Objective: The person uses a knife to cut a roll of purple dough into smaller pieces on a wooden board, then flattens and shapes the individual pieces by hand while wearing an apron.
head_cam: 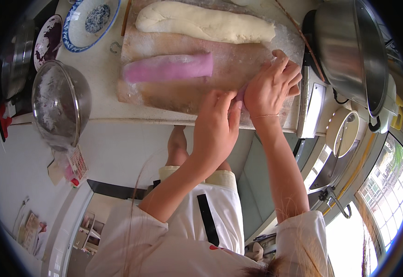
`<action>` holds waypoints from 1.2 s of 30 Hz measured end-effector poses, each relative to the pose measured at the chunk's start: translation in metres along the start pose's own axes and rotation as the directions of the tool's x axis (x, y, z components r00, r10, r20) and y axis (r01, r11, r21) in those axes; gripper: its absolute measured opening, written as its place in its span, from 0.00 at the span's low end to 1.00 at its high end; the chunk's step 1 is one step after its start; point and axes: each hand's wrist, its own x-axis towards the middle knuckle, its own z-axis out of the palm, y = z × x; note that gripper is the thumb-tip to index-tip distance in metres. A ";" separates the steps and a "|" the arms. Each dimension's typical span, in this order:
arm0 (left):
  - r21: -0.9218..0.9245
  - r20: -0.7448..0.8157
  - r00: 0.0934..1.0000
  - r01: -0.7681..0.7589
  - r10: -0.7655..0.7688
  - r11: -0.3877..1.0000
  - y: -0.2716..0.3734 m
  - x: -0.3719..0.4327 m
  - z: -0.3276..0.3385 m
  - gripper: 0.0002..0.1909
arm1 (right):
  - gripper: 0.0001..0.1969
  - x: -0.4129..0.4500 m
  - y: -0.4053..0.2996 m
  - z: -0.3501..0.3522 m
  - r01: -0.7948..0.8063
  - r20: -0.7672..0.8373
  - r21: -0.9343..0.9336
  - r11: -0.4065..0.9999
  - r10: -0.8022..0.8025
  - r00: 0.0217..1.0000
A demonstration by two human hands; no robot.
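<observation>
A small piece of purple dough (pixel 242 94) shows between my hands at the right side of a floured wooden board (pixel 173 95). The thumb and fingers of my left hand (pixel 217 121) pinch its near edge. My right hand (pixel 270 88) lies over the rest of the piece with the palm down and fingers bent, hiding most of it. Left of my hands, a flattened log of purple dough (pixel 168 67) rests on the board. Along the far side stretches a longer, thick log of pale dough (pixel 205 22), dusted with flour.
Left of the board stand a glass bowl with flour residue (pixel 61 100), a blue-and-white dish (pixel 90 26) and a bowl with purple remains (pixel 48 43). A cleaver (pixel 314 107) lies at the right, near a large metal pot (pixel 343 48) and a cream colander (pixel 343 131).
</observation>
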 end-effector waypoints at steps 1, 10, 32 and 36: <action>-0.001 -0.009 1.000 -0.017 0.017 1.000 0.003 0.000 0.003 0.12 | 0.12 0.003 0.001 0.004 -0.044 -0.035 0.045 0.998 0.046 0.998; -0.079 -0.162 0.985 -0.080 0.066 0.994 0.001 0.009 0.019 0.16 | 0.27 0.000 0.003 -0.036 -0.415 0.322 0.646 0.640 0.265 0.909; -0.043 0.003 0.999 -0.045 0.045 0.998 0.000 0.003 -0.001 0.17 | 0.17 -0.008 -0.007 -0.001 -0.017 0.026 0.018 1.000 0.016 1.000; -0.008 -0.092 0.994 -0.055 0.054 0.998 0.010 0.004 0.014 0.15 | 0.18 -0.009 0.001 0.001 -0.150 -0.126 0.162 0.975 0.171 0.977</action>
